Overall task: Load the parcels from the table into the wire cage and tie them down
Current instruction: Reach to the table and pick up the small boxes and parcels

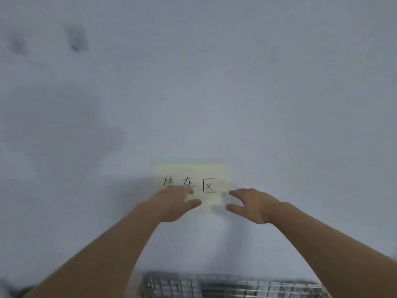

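Observation:
A pale yellow paper sign (211, 175) with black handwritten characters is stuck on a plain white surface straight ahead. My left hand (171, 203) reaches up to it, fingers spread, fingertips over the sign's lower left part. To the right, my right hand (251, 204) is held out with fingers apart beside the sign's lower right corner. Neither hand holds anything. The top of the wire cage (232, 286) shows as a silver mesh at the bottom edge, below my forearms. No parcels are in view.
The white surface (193, 82) fills nearly the whole view, with two faint dark smudges (75, 43) at the upper left. A dark patch sits at the bottom left corner (12, 289).

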A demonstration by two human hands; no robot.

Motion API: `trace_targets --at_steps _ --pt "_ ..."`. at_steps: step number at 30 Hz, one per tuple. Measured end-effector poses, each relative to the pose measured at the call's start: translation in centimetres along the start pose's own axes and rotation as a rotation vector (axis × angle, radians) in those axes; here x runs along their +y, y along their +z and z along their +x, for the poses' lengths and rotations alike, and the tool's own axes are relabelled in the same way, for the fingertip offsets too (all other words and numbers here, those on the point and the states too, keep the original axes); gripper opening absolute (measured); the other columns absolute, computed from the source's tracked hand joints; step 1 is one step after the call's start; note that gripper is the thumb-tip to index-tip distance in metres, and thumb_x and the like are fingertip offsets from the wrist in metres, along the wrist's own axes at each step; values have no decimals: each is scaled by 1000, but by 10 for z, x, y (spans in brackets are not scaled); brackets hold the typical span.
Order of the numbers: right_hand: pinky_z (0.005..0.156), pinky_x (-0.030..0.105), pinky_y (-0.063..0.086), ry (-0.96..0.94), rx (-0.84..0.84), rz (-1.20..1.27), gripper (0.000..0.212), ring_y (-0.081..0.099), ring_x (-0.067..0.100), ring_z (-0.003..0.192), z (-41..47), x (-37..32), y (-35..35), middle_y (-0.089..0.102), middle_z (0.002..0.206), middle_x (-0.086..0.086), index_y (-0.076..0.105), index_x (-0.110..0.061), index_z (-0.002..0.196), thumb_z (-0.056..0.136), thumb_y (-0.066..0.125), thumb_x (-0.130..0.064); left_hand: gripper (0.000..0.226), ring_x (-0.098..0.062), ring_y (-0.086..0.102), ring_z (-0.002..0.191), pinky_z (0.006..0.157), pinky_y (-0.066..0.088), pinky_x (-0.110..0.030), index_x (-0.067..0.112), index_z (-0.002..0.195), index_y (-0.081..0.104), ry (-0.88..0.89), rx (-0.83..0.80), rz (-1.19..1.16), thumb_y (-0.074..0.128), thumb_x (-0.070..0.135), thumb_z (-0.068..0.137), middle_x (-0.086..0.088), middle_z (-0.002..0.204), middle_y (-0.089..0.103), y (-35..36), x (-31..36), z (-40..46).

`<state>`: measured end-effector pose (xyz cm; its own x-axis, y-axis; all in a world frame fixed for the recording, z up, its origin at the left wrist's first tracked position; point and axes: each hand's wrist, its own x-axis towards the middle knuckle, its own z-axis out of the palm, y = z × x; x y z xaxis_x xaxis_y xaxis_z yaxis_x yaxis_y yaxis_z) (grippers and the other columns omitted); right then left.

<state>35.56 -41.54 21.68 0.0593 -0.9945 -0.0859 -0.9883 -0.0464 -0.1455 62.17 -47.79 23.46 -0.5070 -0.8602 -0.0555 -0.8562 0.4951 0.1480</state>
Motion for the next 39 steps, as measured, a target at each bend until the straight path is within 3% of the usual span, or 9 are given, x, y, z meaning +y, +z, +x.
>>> trace_targets --at_steps 4,7,19,28,35,39 --pt "118 42 29 17 122 -34 75 27 21 148 -52 -11 -84 25 164 -5 25 -31 157 94 33 -72 65 -16 45 138 112 36 -37 30 148 43 44 149 5 36 71 98 6 149 50 -78 47 -38" --pt "119 44 28 28 150 -70 75 27 22 149 -78 -15 -112 25 164 -2 24 -31 157 94 33 -72 70 -18 41 141 112 33 -38 29 153 39 63 163 38 35 72 97 6 154 46 -93 70 -58" --pt "118 47 28 188 147 -29 76 27 24 149 -162 -12 -107 25 164 -1 22 -30 158 95 32 -71 79 -20 34 148 117 31 -40 28 157 32 169 130 19 33 76 95 6 162 36 -86 116 -66" --pt "118 46 28 626 142 18 72 31 26 147 -319 27 -58 29 163 0 21 -31 158 97 33 -68 81 -21 38 146 116 34 -44 27 156 34 469 20 6 31 79 93 5 161 38 -26 201 -77" --pt "108 44 41 984 126 94 72 48 28 132 -480 41 -16 47 151 5 37 -31 149 91 28 -74 79 -25 42 143 113 39 -44 24 156 35 742 -89 -4 34 75 95 -1 161 39 19 312 -128" --pt "111 43 36 1114 92 110 70 41 29 139 -555 45 6 39 156 8 26 -26 157 99 33 -65 73 -27 51 134 105 44 -43 23 150 43 854 -123 16 36 72 97 -5 154 48 43 370 -162"
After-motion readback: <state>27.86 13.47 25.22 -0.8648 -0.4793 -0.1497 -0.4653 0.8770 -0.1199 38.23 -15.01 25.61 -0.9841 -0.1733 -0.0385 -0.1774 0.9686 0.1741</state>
